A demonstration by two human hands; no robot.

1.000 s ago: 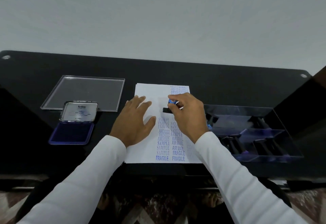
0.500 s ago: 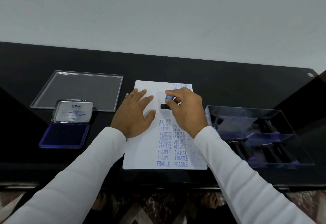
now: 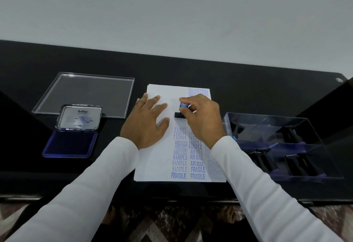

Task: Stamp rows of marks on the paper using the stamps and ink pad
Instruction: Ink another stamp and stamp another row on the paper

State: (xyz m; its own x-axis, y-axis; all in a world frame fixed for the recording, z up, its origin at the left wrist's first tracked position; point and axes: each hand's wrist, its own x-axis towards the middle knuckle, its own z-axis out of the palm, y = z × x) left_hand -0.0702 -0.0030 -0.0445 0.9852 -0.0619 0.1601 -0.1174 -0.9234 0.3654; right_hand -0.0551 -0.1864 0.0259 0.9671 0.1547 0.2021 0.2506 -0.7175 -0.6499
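Right hand (image 3: pixel 202 119) was clamped round the stamp (image 3: pixel 180 111), pressed onto the paper (image 3: pixel 152 165); left hand (image 3: pixel 147 125) was laid flat, fingers spread, just beside. Ink pad (image 3: pixel 69 143) was left open further left.

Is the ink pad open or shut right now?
Open. The ink pad has its lid swung up behind it, baring the blue pad.

I have one view only, from the head camera, looking forward and steeply down over both sleeves. My right hand (image 3: pixel 202 119) grips the stamp (image 3: pixel 181 112) close below the lens, near frame centre. The wide angle takes in table (image 3: pixel 248 81) either side and blank wall beyond.
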